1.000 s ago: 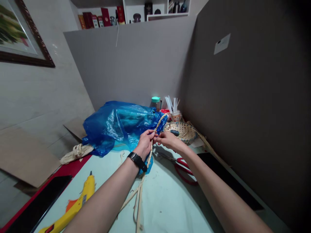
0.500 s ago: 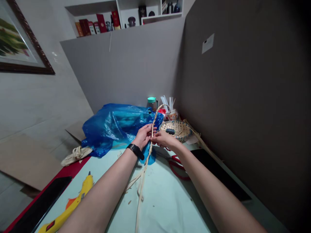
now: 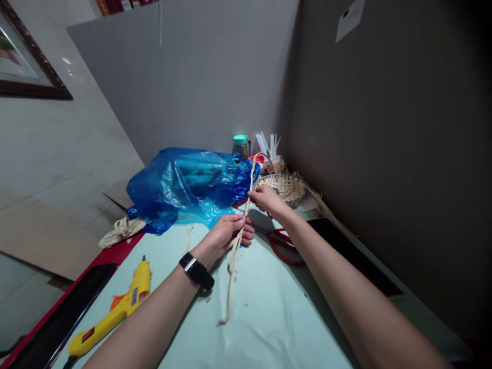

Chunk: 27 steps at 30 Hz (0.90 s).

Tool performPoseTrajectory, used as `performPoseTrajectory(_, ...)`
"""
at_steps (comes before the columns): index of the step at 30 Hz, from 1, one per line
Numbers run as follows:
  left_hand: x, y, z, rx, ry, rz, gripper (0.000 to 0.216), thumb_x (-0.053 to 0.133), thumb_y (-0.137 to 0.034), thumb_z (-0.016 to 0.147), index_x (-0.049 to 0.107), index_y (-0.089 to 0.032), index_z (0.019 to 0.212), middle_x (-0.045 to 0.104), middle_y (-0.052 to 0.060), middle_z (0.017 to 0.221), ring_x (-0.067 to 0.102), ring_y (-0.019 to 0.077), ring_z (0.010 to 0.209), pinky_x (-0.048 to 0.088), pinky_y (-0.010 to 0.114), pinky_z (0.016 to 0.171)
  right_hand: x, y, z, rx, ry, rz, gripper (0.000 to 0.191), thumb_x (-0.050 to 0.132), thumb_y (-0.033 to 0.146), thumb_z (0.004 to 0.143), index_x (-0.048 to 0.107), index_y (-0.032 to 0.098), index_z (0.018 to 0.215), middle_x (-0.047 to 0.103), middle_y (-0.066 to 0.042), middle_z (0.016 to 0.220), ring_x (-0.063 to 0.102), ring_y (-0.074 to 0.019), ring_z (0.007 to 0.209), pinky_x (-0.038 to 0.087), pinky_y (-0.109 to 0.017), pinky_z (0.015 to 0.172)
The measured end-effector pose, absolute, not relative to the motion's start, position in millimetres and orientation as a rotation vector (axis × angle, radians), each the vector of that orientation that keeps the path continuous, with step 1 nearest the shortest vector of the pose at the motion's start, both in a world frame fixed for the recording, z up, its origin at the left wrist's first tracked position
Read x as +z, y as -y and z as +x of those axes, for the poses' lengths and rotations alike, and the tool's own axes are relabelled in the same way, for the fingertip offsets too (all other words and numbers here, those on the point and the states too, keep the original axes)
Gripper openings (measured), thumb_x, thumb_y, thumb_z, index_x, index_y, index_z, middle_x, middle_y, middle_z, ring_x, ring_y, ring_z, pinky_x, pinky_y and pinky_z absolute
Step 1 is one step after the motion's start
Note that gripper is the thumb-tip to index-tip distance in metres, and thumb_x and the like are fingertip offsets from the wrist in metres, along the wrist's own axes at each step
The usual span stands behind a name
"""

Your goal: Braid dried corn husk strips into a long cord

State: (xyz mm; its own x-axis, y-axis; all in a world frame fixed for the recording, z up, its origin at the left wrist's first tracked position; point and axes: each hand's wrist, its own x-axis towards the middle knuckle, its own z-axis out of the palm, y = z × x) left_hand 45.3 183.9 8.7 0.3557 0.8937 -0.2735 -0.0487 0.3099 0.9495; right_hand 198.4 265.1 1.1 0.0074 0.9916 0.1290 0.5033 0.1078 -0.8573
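A pale braided straw cord (image 3: pixel 251 178) rises in front of me and curls over at its top. My right hand (image 3: pixel 266 199) pinches the braid partway up. Lower down, my left hand (image 3: pixel 229 233) holds the cord's lower part between thumb and fingers, with its other fingers loosely spread behind. Loose strands (image 3: pixel 232 287) hang from below the left hand toward the table. Beneath my right forearm lie red-handled scissors (image 3: pixel 285 248), their blades partly in shadow.
A blue plastic bag (image 3: pixel 188 179) lies at the back left, with a green-lidded jar (image 3: pixel 240 146) behind it. A woven basket (image 3: pixel 288 188) sits at the back right. A yellow glue gun (image 3: pixel 130 302) lies left, and a straw bundle (image 3: pixel 121 231) rests on the left edge.
My left hand has slid down the braid to its lower part, while my right hand now pinches higher than the left. The view has tilted downward.
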Motion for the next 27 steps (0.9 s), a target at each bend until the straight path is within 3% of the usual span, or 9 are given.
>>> performPoseTrajectory(6, 7.5, -179.7, 34.5, 0.740, -0.974, 1.064, 0.014, 0.049, -0.011, 0.083, 0.062, -0.008, 0.083, 0.064, 0.009, 0.064, 0.060, 0.0146, 0.050, 0.049, 0.025, 0.047, 8.1, -256.8, 197.4, 0.629, 1.676, -1.574, 0.034, 0.045, 0.033, 0.088, 0.068, 0.011, 0.075, 0.061, -0.004, 0.058, 0.056, -0.0119, 0.055, 0.036, -0.022, 0.056)
performPoseTrajectory(13, -1.4, -192.6, 42.9, 0.883, -1.032, 1.052, 0.012, 0.052, -0.010, 0.079, 0.061, -0.011, 0.071, 0.063, 0.006, 0.057, 0.055, 0.0102, 0.042, 0.040, 0.019, 0.042, 21.7, -250.4, 199.1, 0.493, 1.834, -1.670, 0.044, 0.035, 0.036, 0.093, 0.068, 0.011, 0.081, 0.068, -0.010, 0.073, 0.060, -0.0164, 0.067, 0.037, -0.023, 0.060)
performPoseTrajectory(19, -9.5, -209.0, 57.4, 1.066, -1.064, 1.013, 0.006, 0.059, -0.011, 0.071, 0.059, -0.012, 0.065, 0.061, 0.003, 0.053, 0.049, 0.0082, 0.039, 0.035, 0.019, 0.040, 32.5, -234.4, 199.6, 0.319, 2.084, -1.780, 0.020, 0.054, 0.016, 0.077, 0.069, 0.012, 0.089, 0.069, -0.015, 0.087, 0.062, -0.0224, 0.081, 0.037, -0.026, 0.063)
performPoseTrajectory(23, -15.0, -213.9, 61.1, 1.185, -1.068, 0.998, 0.004, 0.064, -0.015, 0.067, 0.060, -0.014, 0.068, 0.059, 0.000, 0.053, 0.051, 0.0086, 0.042, 0.038, 0.020, 0.044, 38.6, -222.4, 191.0, 0.291, 2.301, -1.748, 0.017, 0.058, 0.019, 0.074, 0.071, 0.013, 0.082, 0.070, -0.015, 0.080, 0.063, -0.0216, 0.072, 0.037, -0.025, 0.058)
performPoseTrajectory(27, -16.5, -214.2, 59.1, 1.237, -1.082, 1.005, 0.016, 0.064, -0.014, 0.061, 0.063, -0.014, 0.076, 0.061, 0.000, 0.055, 0.054, 0.0118, 0.045, 0.042, 0.023, 0.045, 47.5, -215.1, 182.9, 0.256, 2.463, -1.624, 0.018, 0.055, 0.022, 0.076, 0.071, 0.015, 0.078, 0.071, -0.011, 0.076, 0.062, -0.0179, 0.066, 0.034, -0.024, 0.053)
